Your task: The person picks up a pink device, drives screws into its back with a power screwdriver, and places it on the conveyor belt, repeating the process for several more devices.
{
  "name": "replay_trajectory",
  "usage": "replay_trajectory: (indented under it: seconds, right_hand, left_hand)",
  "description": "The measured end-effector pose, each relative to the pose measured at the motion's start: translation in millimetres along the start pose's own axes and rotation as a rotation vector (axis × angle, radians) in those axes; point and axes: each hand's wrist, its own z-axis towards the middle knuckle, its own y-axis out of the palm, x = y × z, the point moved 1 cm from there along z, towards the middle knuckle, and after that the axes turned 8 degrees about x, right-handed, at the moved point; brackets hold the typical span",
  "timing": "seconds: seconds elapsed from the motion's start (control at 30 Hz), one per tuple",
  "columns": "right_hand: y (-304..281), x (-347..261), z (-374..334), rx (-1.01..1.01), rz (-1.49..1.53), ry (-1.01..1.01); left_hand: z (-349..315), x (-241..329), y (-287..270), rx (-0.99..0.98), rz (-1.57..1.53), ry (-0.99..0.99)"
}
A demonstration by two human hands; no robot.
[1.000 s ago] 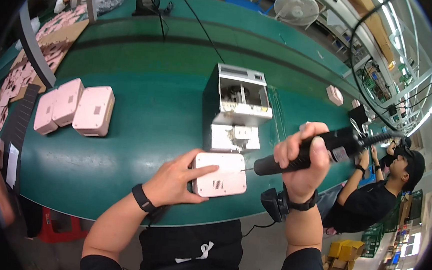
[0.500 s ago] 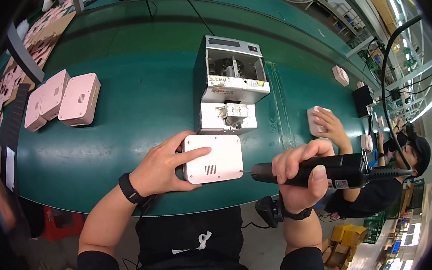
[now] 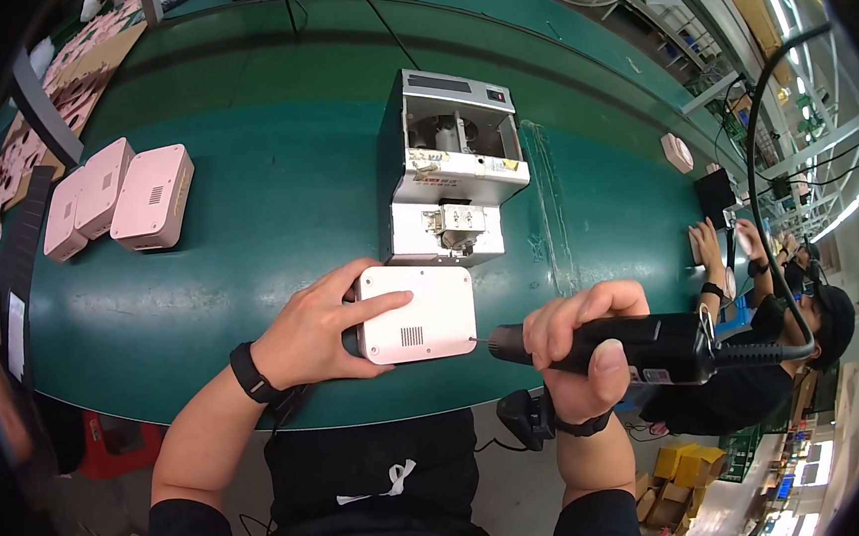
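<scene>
Lying on the green table, a pale pink plastic box shows its face with a vent grille and screw holes at the corners. My left hand grips its left side, thumb at the near edge and forefinger stretched across the top. A black corded electric screwdriver fills my right hand, fingers wrapped round its body. Its thin bit points left and reaches the box's near right corner; whether it sits in a screw hole I cannot tell. Directly beyond the box stands a silver and black screw feeder.
Several similar pink boxes stand together at the left. A strip of clear tape runs along the table right of the feeder. At the right, a co-worker in a black cap works at the table. The screwdriver's cable hangs from above.
The co-worker's hand has drawn back to the right, and the pink box under it has left its spot beside the feeder. My hands keep their hold; the view has shifted slightly.
</scene>
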Motion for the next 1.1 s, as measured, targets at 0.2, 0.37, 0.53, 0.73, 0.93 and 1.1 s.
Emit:
replay_trajectory:
  seconds: [0.2, 0.37, 0.53, 0.73, 0.93, 1.1]
  right_hand:
    - [4.1, -6.6, 25.2, -0.138, 0.064, 0.013]
    - [27.9, -9.5, 70.7, 0.006, 0.092, -0.130]
    - [33.9, 8.8, 89.2, 0.072, 0.002, -0.158]
    - [43.3, 5.4, 85.9, 0.057, -0.047, -0.071]
    - [71.8, -19.6, 33.1, -0.110, 0.094, -0.020]
    - [95.1, -32.1, 8.3, -0.095, -0.001, 0.015]
  left_hand:
    - [-0.4, -3.3, -1.1, 0.009, 0.033, 0.027]
    - [-4.5, -1.7, -2.4, -0.011, 0.018, 0.022]
    - [-1.7, -0.4, -1.1, -0.014, -0.005, 0.027]
    - [-4.9, -4.0, -0.3, -0.009, -0.010, 0.016]
    - [-9.6, -10.4, 3.1, 0.042, -0.029, 0.036]
    - [-7.7, -13.3, 6.2, 0.063, -0.030, 0.028]
